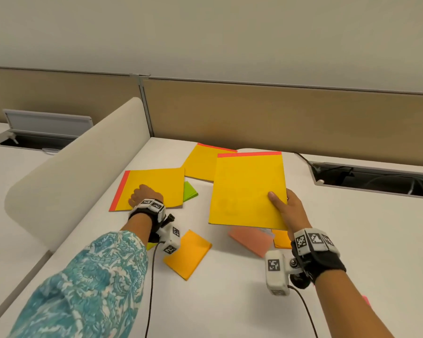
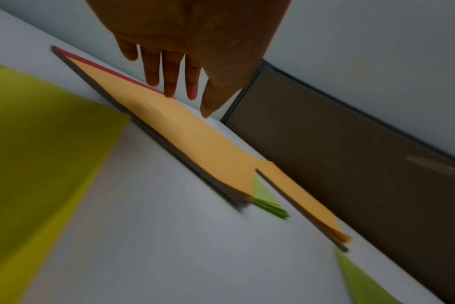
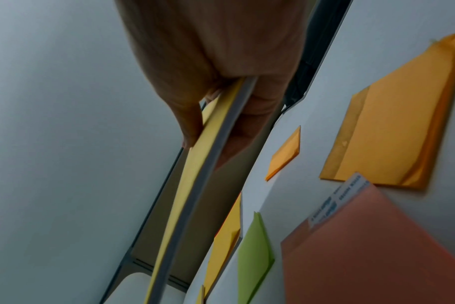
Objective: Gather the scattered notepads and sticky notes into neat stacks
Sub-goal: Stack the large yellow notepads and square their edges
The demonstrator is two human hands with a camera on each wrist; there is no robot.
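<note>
The right hand (image 1: pixel 292 211) pinches a yellow notepad (image 1: pixel 248 191) at its lower right corner, thumb on top and fingers beneath, lifting it off the desk (image 1: pixel 230 301), probably to carry it toward the second notepad (image 1: pixel 154 189) at nine o'clock. The left hand (image 1: pixel 143 195) hovers over that pad with straight, relaxed fingers, its grip holding nothing, seemingly to steady a base. A third notepad (image 1: pixel 200 164) lies at twelve o'clock; sticky notes (image 1: pixel 187 253) lie scattered at six o'clock.

Right hand (image 1: pixel 289 211) gripping raised yellow notepad (image 1: pixel 248 191) above bench (image 1: pixel 230 301); left hand (image 1: pixel 143 195) resting on second notepad (image 1: pixel 154 186).
</note>
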